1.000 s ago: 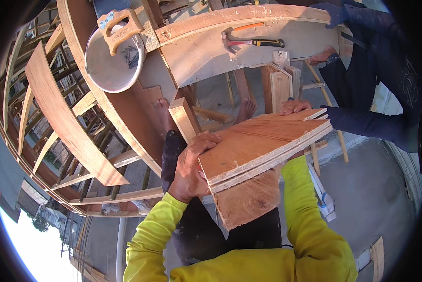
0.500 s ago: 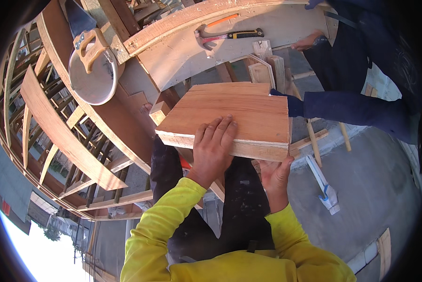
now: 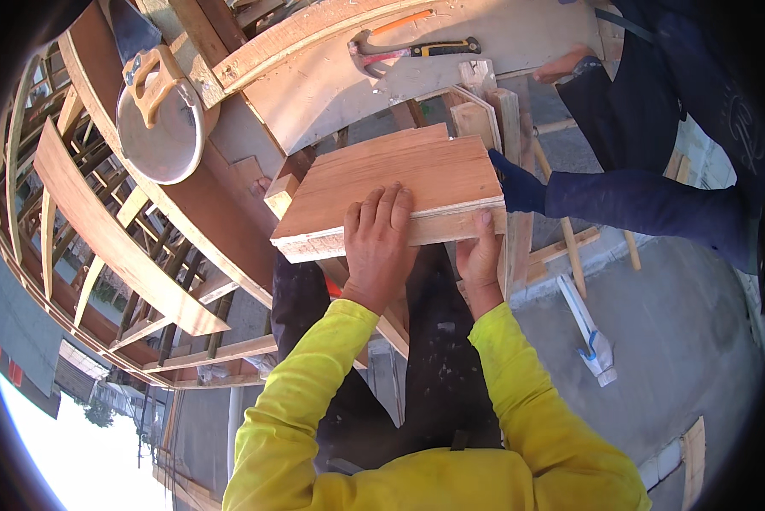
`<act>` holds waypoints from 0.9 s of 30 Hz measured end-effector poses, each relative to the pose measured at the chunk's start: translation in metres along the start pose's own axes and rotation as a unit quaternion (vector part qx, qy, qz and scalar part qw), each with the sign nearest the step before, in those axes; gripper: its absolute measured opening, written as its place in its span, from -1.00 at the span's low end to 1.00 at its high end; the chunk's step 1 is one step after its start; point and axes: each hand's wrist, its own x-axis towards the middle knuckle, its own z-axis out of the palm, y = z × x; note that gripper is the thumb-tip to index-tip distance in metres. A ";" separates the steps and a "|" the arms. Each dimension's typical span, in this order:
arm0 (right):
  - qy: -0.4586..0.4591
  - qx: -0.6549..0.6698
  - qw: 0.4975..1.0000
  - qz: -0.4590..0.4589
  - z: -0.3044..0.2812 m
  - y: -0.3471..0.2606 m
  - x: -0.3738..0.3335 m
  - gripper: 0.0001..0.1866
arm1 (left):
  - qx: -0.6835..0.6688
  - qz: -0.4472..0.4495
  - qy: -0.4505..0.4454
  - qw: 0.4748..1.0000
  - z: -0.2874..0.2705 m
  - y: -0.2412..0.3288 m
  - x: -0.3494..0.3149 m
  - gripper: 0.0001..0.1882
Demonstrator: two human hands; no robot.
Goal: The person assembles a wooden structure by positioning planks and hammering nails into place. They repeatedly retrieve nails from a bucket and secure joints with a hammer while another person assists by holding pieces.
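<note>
A plywood-topped wooden piece [image 3: 391, 183] with a thick timber near edge and a notched far edge is held over my knees. My left hand [image 3: 378, 247] grips its near edge, fingers laid together on the plywood top and the thumb hidden. Close to the right corner, my right hand [image 3: 481, 260] clasps the same edge with its thumb up against the front face; its other fingers are hidden behind or below. A co-worker's dark-gloved hand [image 3: 519, 183] is at the right end of the piece; whether it grips the piece I cannot tell.
Beyond the piece, a claw hammer [image 3: 412, 53] and an orange pencil-like stick [image 3: 402, 21] lie on a curved board [image 3: 314, 98]. A handsaw [image 3: 154, 85] rests over a round bucket [image 3: 161, 153] at left. Timber framing [image 3: 127, 247] spreads leftward. A plastic-wrapped tool [image 3: 595, 349] lies on the concrete.
The wooden piece has shifted slightly left and away from me, uncovering more of the co-worker's glove. My right hand has moved from below the corner to the front edge, thumb raised.
</note>
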 end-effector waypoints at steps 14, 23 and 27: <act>-0.028 -0.006 1.000 0.000 -0.020 0.020 0.043 -0.19 | -0.658 -0.553 0.197 0.471 0.026 -0.033 -0.095 -0.14; -0.031 -0.007 0.999 0.030 -0.010 0.018 0.058 -0.17 | -0.735 -0.480 0.336 0.342 0.054 -0.045 -0.040 -0.05; -0.008 -0.006 1.000 0.030 -0.006 0.023 0.090 -0.13 | -0.694 -0.503 0.355 0.374 0.070 -0.049 -0.026 -0.11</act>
